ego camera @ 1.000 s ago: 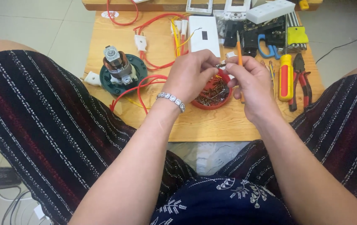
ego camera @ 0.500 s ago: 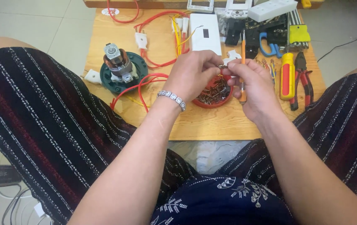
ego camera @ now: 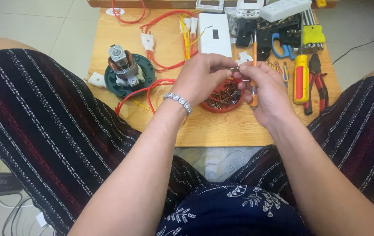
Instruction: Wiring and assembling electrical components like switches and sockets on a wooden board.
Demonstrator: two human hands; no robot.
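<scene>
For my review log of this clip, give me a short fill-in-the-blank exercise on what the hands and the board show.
1. The right hand holds a slim screwdriver with an ____ handle.
2. The left hand wears a bracelet on its ____.
3. Under both hands sits a round ____ dish of small metal parts.
4. The small motor stands on a dark ____ base.

Missing words: orange; wrist; red; green

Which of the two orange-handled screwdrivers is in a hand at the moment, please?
The slim orange screwdriver, held upright in the right hand over the red dish. The thicker screwdriver, orange and yellow, lies flat on the table beside the pliers.
</scene>
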